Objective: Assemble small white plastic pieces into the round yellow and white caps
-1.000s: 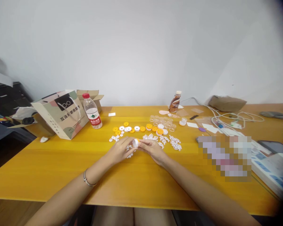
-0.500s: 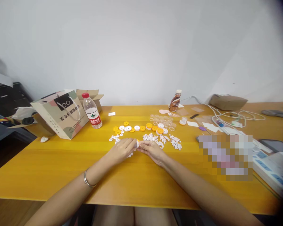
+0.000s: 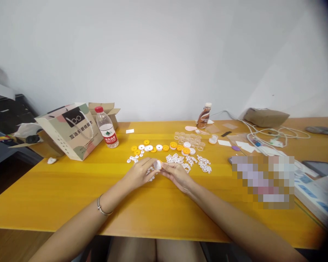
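My left hand [image 3: 140,174] and my right hand [image 3: 175,174] meet at the middle of the yellow table [image 3: 71,189], fingers pinched together on a small white round plastic piece [image 3: 157,165]. A bracelet sits on my left wrist. Just beyond my hands lies a row of yellow and white discs [image 3: 158,147]. Several small white flat parts [image 3: 190,162] are scattered to the right of my fingers, and a few more white bits [image 3: 133,158] lie to the left. A cluster of small clear cups [image 3: 190,139] stands behind the discs.
A paper gift bag [image 3: 71,131], a cardboard box [image 3: 105,109] and a water bottle [image 3: 106,128] stand at the back left. A brown drink bottle [image 3: 203,115], white cables [image 3: 273,135] and a brown pouch [image 3: 266,117] lie at the back right. Booklets [image 3: 317,193] rest at the right edge.
Both hands stay together at the same spot; the white piece between the fingers has been turned slightly and shows more clearly now.
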Demonstrator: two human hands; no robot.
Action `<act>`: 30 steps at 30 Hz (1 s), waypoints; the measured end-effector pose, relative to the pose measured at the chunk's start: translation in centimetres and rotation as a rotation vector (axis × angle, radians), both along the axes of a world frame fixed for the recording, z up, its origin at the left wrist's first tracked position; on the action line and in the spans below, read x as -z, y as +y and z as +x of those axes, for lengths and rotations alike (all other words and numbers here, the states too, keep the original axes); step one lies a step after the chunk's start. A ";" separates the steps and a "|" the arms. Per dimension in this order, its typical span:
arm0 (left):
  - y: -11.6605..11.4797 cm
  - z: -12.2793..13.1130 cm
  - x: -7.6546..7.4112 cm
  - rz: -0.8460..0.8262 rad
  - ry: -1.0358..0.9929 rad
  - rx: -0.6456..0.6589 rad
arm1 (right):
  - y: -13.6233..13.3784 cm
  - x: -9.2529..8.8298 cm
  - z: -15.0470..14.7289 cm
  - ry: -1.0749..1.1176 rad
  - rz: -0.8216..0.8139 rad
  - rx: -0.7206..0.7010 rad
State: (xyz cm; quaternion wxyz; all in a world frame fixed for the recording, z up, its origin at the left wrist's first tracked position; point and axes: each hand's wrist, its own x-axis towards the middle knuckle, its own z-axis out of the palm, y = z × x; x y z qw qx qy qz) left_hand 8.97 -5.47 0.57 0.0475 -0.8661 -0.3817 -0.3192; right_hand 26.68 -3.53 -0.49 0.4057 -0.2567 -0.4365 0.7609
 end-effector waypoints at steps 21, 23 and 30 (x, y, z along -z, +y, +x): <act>0.1 0.4 -0.2 0.106 0.020 0.006 | 0.3 0.4 -0.5 0.059 -0.208 0.058; 0.1 0.4 -0.1 0.087 -0.030 0.010 | 0.2 0.5 -0.5 0.070 -0.217 0.058; -0.1 0.8 -0.2 -0.051 -0.141 -0.037 | -0.2 0.5 -1.0 0.110 -0.213 0.088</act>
